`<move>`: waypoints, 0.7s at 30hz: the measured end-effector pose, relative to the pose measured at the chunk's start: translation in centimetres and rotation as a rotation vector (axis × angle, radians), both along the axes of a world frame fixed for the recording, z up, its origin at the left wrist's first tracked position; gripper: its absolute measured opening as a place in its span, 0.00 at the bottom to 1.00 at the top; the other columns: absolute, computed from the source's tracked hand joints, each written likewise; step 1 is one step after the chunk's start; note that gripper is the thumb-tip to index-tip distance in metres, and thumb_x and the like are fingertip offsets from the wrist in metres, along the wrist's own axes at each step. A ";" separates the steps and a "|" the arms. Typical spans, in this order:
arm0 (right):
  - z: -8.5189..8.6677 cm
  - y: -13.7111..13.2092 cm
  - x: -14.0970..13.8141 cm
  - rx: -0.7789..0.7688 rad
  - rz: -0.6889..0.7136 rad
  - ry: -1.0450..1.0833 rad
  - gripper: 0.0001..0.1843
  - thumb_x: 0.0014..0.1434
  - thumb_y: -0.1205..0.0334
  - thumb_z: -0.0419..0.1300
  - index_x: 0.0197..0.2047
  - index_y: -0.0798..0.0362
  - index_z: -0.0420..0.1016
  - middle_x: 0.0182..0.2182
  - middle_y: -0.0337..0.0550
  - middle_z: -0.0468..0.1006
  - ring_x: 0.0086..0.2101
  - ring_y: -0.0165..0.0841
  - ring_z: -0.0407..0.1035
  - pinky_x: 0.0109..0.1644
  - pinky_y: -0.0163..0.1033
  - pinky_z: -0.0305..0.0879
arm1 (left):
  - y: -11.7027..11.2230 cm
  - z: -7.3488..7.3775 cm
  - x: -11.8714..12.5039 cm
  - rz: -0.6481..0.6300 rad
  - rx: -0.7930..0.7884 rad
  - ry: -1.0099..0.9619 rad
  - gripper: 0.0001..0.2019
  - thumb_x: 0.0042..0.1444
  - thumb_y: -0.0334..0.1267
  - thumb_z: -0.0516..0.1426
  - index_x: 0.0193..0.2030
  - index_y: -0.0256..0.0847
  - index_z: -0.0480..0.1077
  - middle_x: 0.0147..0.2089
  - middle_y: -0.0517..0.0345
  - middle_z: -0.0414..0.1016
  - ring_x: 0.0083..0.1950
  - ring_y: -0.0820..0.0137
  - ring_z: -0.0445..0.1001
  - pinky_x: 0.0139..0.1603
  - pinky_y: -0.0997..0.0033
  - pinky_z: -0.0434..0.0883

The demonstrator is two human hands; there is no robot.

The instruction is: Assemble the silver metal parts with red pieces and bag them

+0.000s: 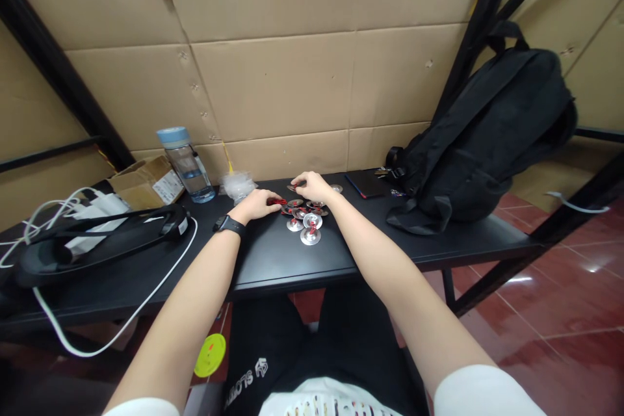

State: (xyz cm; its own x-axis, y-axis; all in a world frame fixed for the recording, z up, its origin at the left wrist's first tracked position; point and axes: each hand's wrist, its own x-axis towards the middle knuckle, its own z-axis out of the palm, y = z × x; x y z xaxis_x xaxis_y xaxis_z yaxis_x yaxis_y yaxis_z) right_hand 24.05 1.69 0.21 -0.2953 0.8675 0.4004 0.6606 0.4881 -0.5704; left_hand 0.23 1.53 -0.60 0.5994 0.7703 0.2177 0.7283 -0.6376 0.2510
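Observation:
A pile of small silver finger cymbals (312,220) with red straps lies on the black table (273,260). At the pile's left edge is my left hand (256,205), with a dark watch on the wrist. Its thumb and fingers close on the red straps of finger cymbals (277,201). My right hand (314,187) reaches over the back of the pile, fingers bent down. Its fingertips pinch a finger cymbal (292,188) by its red strap. One more cymbal (336,188) shows just beyond my right wrist. Parts of the pile are hidden under the right hand.
Behind my left hand are a clear plastic bag (238,186) and a blue-lidded water bottle (188,166). Further left lie an opened cardboard box (146,182), white cables and a black headset-like band (107,234). A black backpack (492,136) and a dark notebook (365,184) are to the right.

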 end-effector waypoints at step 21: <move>0.1 -0.1 0.3 -0.002 0.073 0.023 0.15 0.56 0.75 0.65 0.45 0.52 0.86 0.40 0.42 0.86 0.34 0.30 0.79 0.50 0.34 0.72 | -0.1 0.2 0.0 0.034 0.048 0.017 0.09 0.60 0.38 0.62 0.44 0.46 0.84 0.45 0.55 0.86 0.45 0.61 0.83 0.52 0.66 0.74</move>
